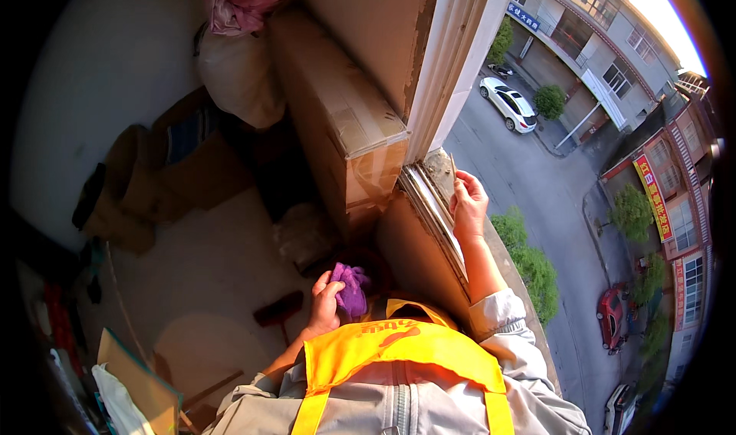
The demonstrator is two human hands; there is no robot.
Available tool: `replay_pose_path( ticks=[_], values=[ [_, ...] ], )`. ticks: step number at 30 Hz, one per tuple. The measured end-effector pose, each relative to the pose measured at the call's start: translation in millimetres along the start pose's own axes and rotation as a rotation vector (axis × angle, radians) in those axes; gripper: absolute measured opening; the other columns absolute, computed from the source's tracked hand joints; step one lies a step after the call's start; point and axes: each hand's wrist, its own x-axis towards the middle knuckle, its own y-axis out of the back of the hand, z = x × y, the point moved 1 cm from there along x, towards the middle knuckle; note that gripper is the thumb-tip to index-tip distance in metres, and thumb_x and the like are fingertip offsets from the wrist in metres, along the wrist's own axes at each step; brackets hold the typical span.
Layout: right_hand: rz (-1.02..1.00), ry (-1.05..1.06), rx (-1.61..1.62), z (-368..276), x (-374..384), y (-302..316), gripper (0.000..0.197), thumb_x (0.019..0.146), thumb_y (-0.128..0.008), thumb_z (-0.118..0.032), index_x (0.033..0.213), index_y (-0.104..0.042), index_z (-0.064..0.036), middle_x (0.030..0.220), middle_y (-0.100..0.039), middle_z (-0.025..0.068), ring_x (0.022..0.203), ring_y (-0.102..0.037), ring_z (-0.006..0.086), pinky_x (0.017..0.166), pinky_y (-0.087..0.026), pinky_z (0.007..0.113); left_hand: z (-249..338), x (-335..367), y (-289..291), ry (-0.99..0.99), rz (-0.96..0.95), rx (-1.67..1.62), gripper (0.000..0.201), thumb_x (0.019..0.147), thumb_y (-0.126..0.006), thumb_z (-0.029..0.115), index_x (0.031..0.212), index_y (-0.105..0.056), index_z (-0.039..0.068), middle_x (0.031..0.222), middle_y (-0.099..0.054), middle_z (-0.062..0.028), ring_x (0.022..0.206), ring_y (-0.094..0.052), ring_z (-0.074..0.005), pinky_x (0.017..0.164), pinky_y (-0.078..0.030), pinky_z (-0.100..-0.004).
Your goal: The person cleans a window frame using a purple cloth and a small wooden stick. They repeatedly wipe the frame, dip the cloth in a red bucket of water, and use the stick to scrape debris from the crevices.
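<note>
My left hand (325,303) is closed around a bunched purple cloth (352,288), held low in front of my body on the room side. Past the window frame, my right hand (468,199) reaches over the outer sill (440,170) with fingers pinched. A thin, light-brown sliver (453,164) sticks up from those fingertips; its exact kind is too small to make out. Just left of the right hand runs the window track (431,205), with pale, worn rails. A yellow apron (399,347) covers my chest over a grey jacket.
A taped cardboard box (372,132) stands against the window wall, with a white sack (241,75) and pink bag (241,2) behind it. Brown bags (138,182) slump at left. A broom (279,308) lies on the floor. Outside, the drop leads to a street (548,197) with parked cars.
</note>
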Motion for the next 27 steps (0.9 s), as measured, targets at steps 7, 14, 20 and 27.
replay_pose_path(
  ticks=[7,14,20,27],
  values=[
    [-0.345,0.128,-0.85,-22.9,-2.4,8.9,0.014,0.09,-0.063,-0.008,0.101,-0.071,-0.0057,0.086,-0.066,0.0097,0.078,-0.064,0.0228,0.073,-0.051,0.036,-6.4,-2.2,4.9,0.027,-0.037,0.05,0.03,0.087,-0.051,0.004,0.115,-0.06,0.002,0.107,-0.067,-0.0075,0.099,-0.063,-0.0189,0.092,-0.05,-0.0321],
    [-0.48,0.406,-1.027,-12.6,33.1,-19.9,0.016,0.088,-0.057,-0.005,0.096,-0.07,-0.0064,0.097,-0.063,0.0194,0.092,-0.062,0.0419,0.082,-0.051,0.046,6.6,-15.1,-28.9,0.021,0.019,0.067,0.025,0.085,-0.051,0.002,0.107,-0.064,-0.001,0.103,-0.069,-0.0086,0.095,-0.065,-0.0174,0.089,-0.051,-0.0293],
    [-0.339,0.388,-0.662,6.4,16.5,-13.2,0.014,0.092,-0.059,-0.006,0.102,-0.069,-0.0071,0.089,-0.063,0.0096,0.079,-0.063,0.0278,0.074,-0.052,0.038,-6.5,-8.4,-24.9,0.081,0.052,0.119,0.021,0.085,-0.052,0.001,0.103,-0.063,0.001,0.096,-0.067,-0.0057,0.088,-0.063,-0.0149,0.083,-0.05,-0.0272],
    [-0.128,-0.027,-0.357,-27.8,-2.7,36.4,0.015,0.096,-0.06,-0.006,0.107,-0.069,-0.0016,0.075,-0.06,-0.0015,0.055,-0.05,0.0057,0.05,-0.042,0.023,-14.0,1.1,-20.6,0.048,-0.008,0.131,0.017,0.084,-0.053,0.003,0.099,-0.062,0.003,0.093,-0.066,-0.0032,0.084,-0.061,-0.0116,0.08,-0.049,-0.0248]
  ],
)
